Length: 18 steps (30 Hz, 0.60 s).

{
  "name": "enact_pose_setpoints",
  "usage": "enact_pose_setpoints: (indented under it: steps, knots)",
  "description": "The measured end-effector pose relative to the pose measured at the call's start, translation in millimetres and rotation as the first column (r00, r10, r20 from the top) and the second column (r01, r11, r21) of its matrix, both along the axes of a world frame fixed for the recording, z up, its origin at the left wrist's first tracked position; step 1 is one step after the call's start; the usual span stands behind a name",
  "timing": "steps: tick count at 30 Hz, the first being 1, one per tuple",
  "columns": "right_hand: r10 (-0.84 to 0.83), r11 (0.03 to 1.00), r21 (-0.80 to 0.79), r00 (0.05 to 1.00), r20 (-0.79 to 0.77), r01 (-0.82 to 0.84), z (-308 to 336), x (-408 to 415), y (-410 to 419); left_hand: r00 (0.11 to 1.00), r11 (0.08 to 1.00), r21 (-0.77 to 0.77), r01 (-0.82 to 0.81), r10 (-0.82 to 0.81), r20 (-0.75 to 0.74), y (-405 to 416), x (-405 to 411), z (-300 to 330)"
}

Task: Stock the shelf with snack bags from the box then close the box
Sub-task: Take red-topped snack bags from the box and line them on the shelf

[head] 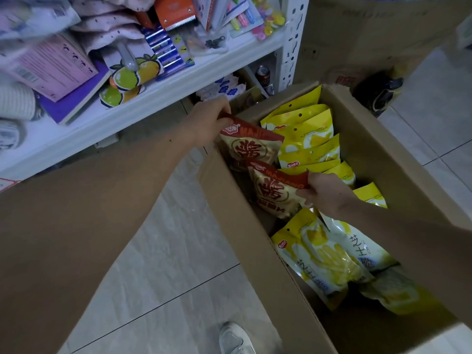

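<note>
An open cardboard box point(258, 256) stands on the floor, filled with yellow snack bags point(304, 131) and two red-and-cream snack bags. My left hand point(209, 121) pinches the top corner of the farther red bag point(245, 149) at the box's far left wall. My right hand point(324, 192) grips the top right corner of the nearer red bag point(275, 195) in the middle of the box. More yellow bags point(321, 261) lie loose at the near end. The white shelf point(163, 90) runs along the upper left.
The shelf board holds stationery, a purple notebook point(76, 95), fruit-print packets point(127, 77) and cloth items. Under it are packets and a drink can point(262, 74). Another cardboard box point(357, 34) stands behind. A dark bag point(375, 93) lies beside it. My shoe point(235, 338) is on the tiled floor.
</note>
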State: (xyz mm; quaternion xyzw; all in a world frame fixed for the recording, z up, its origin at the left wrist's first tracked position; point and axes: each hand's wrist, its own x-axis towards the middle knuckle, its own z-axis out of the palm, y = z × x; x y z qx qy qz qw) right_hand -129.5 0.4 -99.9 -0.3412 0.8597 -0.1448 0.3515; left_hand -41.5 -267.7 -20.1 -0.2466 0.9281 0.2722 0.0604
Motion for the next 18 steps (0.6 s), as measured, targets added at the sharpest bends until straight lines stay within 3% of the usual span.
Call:
enact_pose_setpoints:
  steps: [9, 12, 18]
  knots:
    - [0.088, 0.992, -0.084, 0.995, -0.037, -0.091, 99.1, -3.0, -29.9, 0.989, 0.987, 0.159, -0.018, 0.041, -0.143, -10.3, 5.5, 106.8]
    - [0.155, 0.984, -0.072, 0.984, -0.093, -0.162, 144.1, -8.3, -37.8, 0.985, 0.993, 0.112, 0.023, -0.003, -0.174, -17.9, 12.4, 157.4]
    - [0.281, 0.953, -0.038, 0.924, -0.26, -0.301, 262.0, -12.9, -51.2, 0.969, 0.982, 0.186, 0.016, 0.031, -0.245, -18.5, 29.5, 277.9]
